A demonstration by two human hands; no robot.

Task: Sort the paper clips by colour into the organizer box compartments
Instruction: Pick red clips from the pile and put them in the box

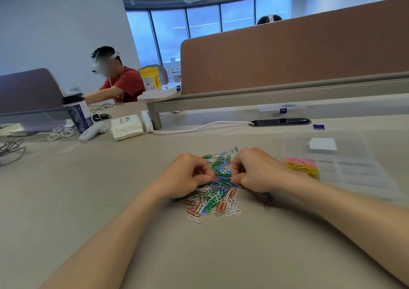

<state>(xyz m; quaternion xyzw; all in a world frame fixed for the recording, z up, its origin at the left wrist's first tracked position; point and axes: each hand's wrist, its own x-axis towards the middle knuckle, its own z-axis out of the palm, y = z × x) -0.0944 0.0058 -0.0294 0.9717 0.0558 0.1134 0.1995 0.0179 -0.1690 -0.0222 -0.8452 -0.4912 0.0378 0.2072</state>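
Trouble is likeliest at the fingertips. The left hand (188,174) and right hand (254,169) both have their fingers curled under, with thumb meeting forefinger in a pinch at the middle of the loose heap of green, blue, red and white coated-wire paper clips (212,193). Clips hooked through one another could lift as a chain, bringing a wrong colour along or scattering the heap over the beige desk top (199,255). Which colour each pinch has taken is too small to tell. The hands face each other, knuckles up and wrists low, and the forearms come in from the two lower corners. To the right, just beyond the right wrist, the clear plastic organizer box (354,171) already holds pink clips (298,160) and yellow clips (303,168) side by side at its left end. Its dividers are nearly invisible, so a hurried drop could land in the wrong compartment.
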